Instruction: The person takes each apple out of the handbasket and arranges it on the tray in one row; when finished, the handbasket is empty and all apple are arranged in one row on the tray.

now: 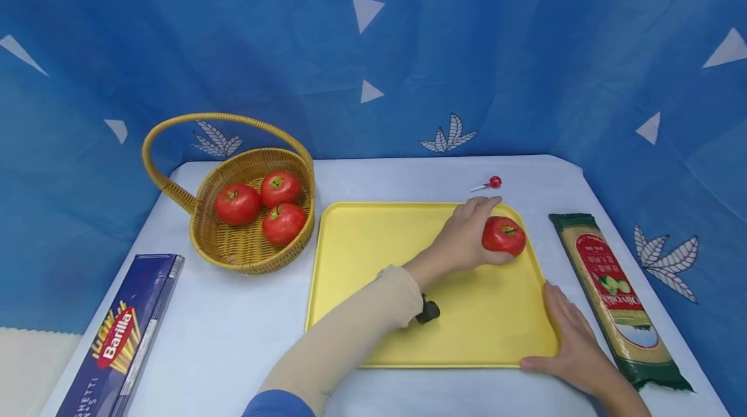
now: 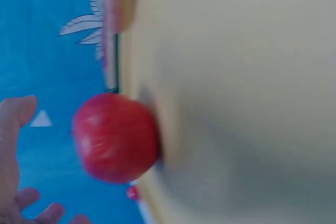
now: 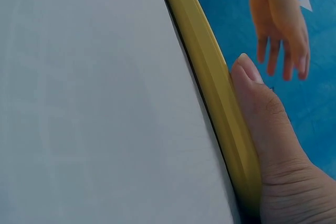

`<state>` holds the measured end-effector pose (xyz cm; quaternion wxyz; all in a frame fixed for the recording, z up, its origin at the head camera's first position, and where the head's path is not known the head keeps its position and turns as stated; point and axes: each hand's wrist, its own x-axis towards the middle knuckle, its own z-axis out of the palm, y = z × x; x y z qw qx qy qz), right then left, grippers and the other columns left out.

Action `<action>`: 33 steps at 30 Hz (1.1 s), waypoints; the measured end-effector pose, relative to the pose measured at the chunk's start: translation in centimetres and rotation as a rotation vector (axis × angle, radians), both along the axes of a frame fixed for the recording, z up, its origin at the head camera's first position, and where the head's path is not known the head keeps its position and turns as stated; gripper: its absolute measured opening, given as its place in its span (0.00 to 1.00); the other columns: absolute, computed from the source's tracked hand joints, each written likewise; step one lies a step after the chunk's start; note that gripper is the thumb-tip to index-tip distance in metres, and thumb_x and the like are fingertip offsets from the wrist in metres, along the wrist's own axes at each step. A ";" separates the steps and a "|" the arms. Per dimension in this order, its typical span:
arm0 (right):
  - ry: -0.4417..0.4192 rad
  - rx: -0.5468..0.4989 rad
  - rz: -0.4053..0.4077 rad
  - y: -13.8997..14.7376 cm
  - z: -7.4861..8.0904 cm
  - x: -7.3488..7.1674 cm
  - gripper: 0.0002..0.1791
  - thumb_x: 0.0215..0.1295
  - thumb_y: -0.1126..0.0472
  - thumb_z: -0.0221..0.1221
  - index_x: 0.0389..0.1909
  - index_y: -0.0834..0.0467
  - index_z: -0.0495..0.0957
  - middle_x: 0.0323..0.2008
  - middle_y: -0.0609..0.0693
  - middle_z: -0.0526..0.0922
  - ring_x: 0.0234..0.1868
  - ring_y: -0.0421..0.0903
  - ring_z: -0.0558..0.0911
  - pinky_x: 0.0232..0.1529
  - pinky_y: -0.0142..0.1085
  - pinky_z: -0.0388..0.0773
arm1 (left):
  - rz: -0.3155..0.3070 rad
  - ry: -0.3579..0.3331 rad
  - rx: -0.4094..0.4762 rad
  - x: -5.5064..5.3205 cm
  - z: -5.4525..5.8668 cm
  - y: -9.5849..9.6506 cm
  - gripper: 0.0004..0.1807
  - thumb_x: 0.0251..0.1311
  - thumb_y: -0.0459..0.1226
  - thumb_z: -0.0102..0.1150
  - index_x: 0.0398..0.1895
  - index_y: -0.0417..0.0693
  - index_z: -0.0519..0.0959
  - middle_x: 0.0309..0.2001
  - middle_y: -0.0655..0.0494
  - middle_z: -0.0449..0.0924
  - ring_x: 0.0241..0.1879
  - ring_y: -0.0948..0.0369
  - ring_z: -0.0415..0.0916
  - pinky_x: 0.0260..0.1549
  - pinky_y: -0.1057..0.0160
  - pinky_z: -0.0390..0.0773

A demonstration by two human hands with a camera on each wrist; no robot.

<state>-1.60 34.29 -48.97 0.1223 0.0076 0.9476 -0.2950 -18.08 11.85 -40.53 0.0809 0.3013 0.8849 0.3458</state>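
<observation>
With fingers (image 1: 482,205) and thumb spread apart on the left hand (image 1: 461,240), cups loosely about the red apple (image 1: 504,236) near the upper right corner of the yellow tray (image 1: 367,255), right of the frame's centre, and pinches nothing; in the left wrist view, shows a clear gap between thumb and apple at the left. Cannot tell of any contact on the apple's hidden side. At the lower right of the frame, rests the right hand (image 1: 578,342) against the tray's corner, with straight fingers along the right side and thumb at the lower edge. Could easily send the apple rolling, given such a round shape, by nudging with fingertips ahead of the thumb. Might then knock it against the raised rim, or even over toward the red lollipop (image 1: 495,181) just beyond the upper edge. Could also lose hold of that glossy skin by gripping too high or off centre. By pushing too hard with the right hand, might skid the tray leftward into the wicker basket (image 1: 251,268) at the upper left, or, by lifting the corner, tilt it and start the apple moving. Could likewise brush the green noodle packet (image 1: 621,313) with the right wrist.
</observation>
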 end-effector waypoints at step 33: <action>0.009 -0.008 0.010 0.5 -0.1 0.0 0.78 0.44 0.37 0.74 0.77 0.54 0.23 0.78 0.65 0.28 0.77 0.67 0.28 0.72 0.54 0.10 | 0.648 0.097 0.058 2.4 2.8 -28.5 0.43 0.56 0.44 0.69 0.74 0.51 0.60 0.69 0.41 0.59 0.69 0.42 0.55 0.55 0.31 0.73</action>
